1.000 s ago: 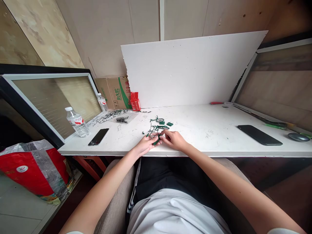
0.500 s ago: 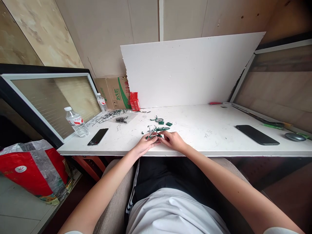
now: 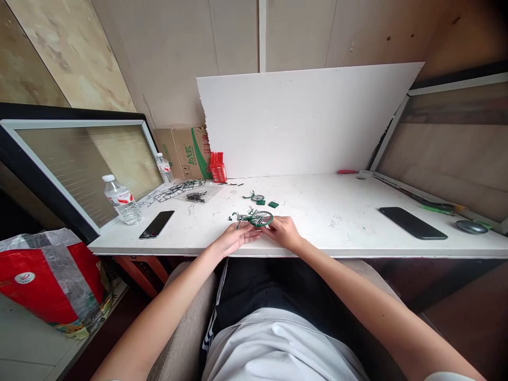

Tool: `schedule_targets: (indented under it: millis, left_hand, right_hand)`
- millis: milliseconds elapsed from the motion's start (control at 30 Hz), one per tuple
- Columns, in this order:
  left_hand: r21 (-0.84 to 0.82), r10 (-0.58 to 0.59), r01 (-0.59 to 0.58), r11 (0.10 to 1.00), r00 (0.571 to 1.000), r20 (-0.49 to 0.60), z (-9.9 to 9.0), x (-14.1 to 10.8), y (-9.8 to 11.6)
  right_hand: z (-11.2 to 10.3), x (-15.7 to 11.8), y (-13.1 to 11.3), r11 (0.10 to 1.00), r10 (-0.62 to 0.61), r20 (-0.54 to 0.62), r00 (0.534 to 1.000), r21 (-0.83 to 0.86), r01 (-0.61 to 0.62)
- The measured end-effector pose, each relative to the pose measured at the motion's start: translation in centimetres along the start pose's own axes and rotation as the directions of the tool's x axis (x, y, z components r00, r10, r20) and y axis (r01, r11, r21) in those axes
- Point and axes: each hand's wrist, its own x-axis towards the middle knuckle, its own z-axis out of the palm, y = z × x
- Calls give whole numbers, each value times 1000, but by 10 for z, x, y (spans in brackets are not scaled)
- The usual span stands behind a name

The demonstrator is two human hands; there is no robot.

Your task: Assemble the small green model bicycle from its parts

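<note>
A small green model bicycle (image 3: 262,218) is held up near the table's front edge, its spoked wheel turned to face me. My left hand (image 3: 234,239) grips it from the left, thumb on the frame and the other fingers stretched beneath. With its fingers closed at the wheel's lower right rim, my right hand (image 3: 284,232) also holds the model. Beyond it lie a loose spoked wheel part (image 3: 257,197) with a curved green piece, and two flat green pieces, one of them a green block (image 3: 273,204). A tiny green bit (image 3: 230,218) sits left of the bicycle.
On the left are a phone (image 3: 157,225), a water bottle (image 3: 122,199), black part frames (image 3: 180,189) and a clear bag (image 3: 197,197) of dark parts. A red box (image 3: 218,168) stands behind. A dark phone-like slab (image 3: 413,223) and a mouse (image 3: 471,226) lie right.
The model bicycle has been turned in my hands, so its wheel now faces up toward me. My left fingers have opened out beneath it. The view has shifted slightly.
</note>
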Motion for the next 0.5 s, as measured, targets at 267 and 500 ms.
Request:
schedule_targets:
  millis: [267, 500]
  left_hand:
    - [67, 18, -22, 998, 998, 54, 7, -8, 5]
    - [111, 6, -17, 994, 995, 97, 7, -11, 8]
  right_hand:
    - [0, 1, 0, 998, 55, 11, 998, 8, -55]
    - [0, 0, 1, 994, 96, 87, 992, 44, -100]
